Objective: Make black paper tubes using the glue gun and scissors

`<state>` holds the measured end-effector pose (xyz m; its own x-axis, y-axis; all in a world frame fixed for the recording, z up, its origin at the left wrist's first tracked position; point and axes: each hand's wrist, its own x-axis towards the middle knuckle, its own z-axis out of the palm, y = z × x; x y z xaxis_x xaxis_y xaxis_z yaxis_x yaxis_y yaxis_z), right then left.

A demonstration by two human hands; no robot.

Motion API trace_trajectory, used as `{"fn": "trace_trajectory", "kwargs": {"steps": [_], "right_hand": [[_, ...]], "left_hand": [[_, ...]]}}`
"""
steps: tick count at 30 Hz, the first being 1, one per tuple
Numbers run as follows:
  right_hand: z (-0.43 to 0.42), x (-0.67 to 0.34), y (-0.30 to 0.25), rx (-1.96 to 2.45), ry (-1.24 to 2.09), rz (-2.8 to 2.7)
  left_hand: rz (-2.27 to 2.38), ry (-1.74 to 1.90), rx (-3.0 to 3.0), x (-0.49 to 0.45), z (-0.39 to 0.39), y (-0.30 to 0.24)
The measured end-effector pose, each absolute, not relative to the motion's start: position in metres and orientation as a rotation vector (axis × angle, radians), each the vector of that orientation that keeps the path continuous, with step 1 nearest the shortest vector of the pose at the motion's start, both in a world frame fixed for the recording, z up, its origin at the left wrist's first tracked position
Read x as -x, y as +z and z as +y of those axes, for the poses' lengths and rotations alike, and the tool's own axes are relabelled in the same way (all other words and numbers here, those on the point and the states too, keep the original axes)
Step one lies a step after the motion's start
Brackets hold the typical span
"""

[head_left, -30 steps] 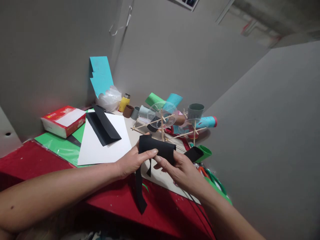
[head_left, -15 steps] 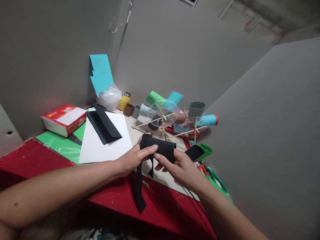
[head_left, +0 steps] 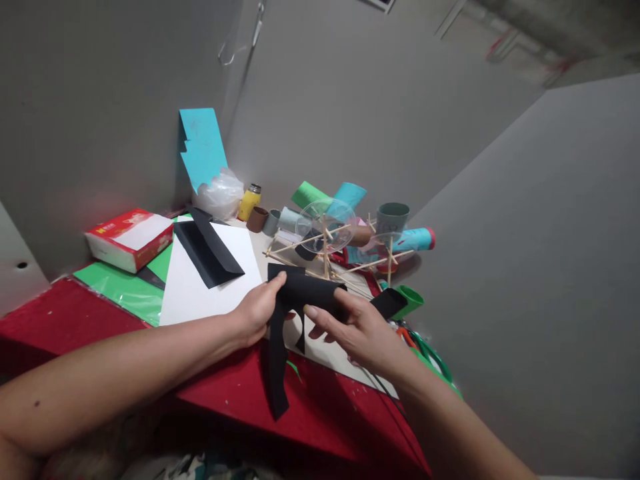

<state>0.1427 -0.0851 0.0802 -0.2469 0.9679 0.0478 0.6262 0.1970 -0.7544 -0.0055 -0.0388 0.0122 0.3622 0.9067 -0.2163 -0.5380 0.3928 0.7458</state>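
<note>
A rolled tube of black paper [head_left: 315,291] is between my two hands over the table's front. My left hand [head_left: 260,310] grips its left end, thumb on top and fingers behind. A long black strip [head_left: 278,373] and a shorter cut piece hang below it. At the tube's right end is my right hand [head_left: 353,323], with the index finger at the opening and the thumb in front, apart from the paper. Left of the hands, a folded black paper piece [head_left: 210,257] lies on a white sheet [head_left: 183,300].
Wooden-stick frames with a clear plastic disc [head_left: 313,227] stand behind the hands. Several coloured paper tubes, a yellow bottle [head_left: 250,203] and a plastic bag [head_left: 220,193] are at the back. A red tissue pack [head_left: 130,239] sits left. Scissors [head_left: 430,353] lie right, beside the wall.
My left hand has shifted left, its thumb now on the tube's left end. The tube has moved slightly left. My right thumb has come off the tube.
</note>
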Motion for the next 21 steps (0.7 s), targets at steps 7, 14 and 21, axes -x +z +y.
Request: {"fn": "trace_trajectory", "kwargs": {"steps": [7,14,21], "right_hand": [[-0.099,-0.162,0.093,1.370,0.695,-1.649],[-0.115,-0.208,0.088,1.400,0.560,-1.493],[-0.141,-0.307,0.059,1.832,0.263,-1.344]], "left_hand": [[0.719,0.935,-0.453,0.012,-0.028,0.018],[0.733,0.838,-0.540,0.012,-0.029,0.024],[0.898,0.784,-0.624,0.007,-0.032,0.028]]}}
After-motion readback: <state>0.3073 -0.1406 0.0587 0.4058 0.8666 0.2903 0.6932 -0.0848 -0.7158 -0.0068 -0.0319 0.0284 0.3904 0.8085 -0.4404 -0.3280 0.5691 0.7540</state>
